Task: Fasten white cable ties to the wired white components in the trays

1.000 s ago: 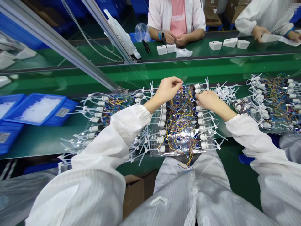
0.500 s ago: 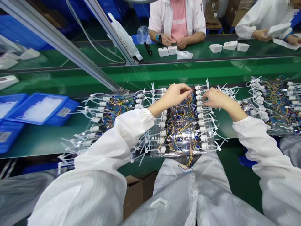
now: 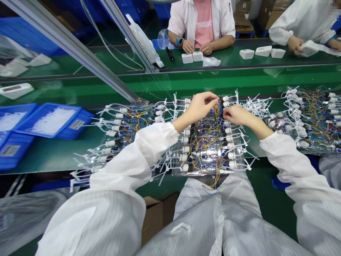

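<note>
In front of me lies a clear plastic tray [image 3: 183, 173] with rows of small white-and-black cylindrical parts [image 3: 232, 164] along both sides. Thin yellow, blue and red wires [image 3: 206, 142] tangle across its middle. My left hand [image 3: 200, 106] is closed in a pinch on wires at the tray's far end. Just right of it, my right hand [image 3: 237, 114] is closed at the right row, its fingertips against one of the parts; what they hold is hidden. White cable ties [image 3: 249, 164] stick out from the parts.
More wired parts lie to the left [image 3: 133, 121] and far right [image 3: 317, 113]. Loose cable ties [image 3: 257, 105] lie behind my right hand. Blue bins [image 3: 76, 133] with white pieces stand left. A metal post [image 3: 106, 76] slants across; co-workers sit beyond the green divider [image 3: 186, 83].
My right hand has moved left, nearer my left hand, and its fingers have closed in. My left hand stays pinched at the wires. The view has shifted slightly.
</note>
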The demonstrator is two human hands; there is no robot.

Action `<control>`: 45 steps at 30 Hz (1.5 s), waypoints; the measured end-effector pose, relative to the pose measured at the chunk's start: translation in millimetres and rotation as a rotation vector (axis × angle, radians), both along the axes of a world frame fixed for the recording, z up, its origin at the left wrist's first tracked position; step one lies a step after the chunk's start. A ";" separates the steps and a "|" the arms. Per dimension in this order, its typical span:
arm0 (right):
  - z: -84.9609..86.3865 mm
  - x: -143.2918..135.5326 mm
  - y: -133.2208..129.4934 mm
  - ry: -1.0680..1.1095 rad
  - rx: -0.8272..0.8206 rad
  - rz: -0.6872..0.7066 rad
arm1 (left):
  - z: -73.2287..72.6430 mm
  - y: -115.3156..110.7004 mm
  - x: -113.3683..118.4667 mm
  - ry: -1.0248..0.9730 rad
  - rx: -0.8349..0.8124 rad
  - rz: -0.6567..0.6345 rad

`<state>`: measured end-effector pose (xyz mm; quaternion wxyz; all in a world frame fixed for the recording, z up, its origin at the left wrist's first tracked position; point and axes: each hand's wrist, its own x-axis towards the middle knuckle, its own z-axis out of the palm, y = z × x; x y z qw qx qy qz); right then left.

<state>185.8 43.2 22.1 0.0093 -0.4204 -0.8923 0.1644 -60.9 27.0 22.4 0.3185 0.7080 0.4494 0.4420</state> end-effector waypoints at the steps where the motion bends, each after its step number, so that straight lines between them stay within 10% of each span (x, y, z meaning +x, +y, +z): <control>1: 0.3 -0.9 -0.5 0.015 -0.011 -0.013 | -1.1 0.9 0.4 -0.012 -0.001 0.008; 10: -0.9 -4.4 -2.4 0.106 0.016 -0.101 | -7.6 10.8 1.0 -0.098 -0.043 0.034; 18: -9.2 4.8 4.4 0.126 -0.032 -0.071 | -11.3 -19.6 -20.8 0.620 -0.115 -0.436; 23: -1.7 21.8 8.4 0.140 0.055 -0.001 | 16.6 -18.2 -23.3 0.680 0.017 -0.261; 29: 7.4 72.4 27.3 0.457 0.215 -0.413 | 52.3 4.6 -22.4 0.567 0.106 -0.164; 45: -45.3 66.1 24.5 0.341 -0.132 -0.611 | -21.3 83.0 90.0 0.850 0.069 -0.366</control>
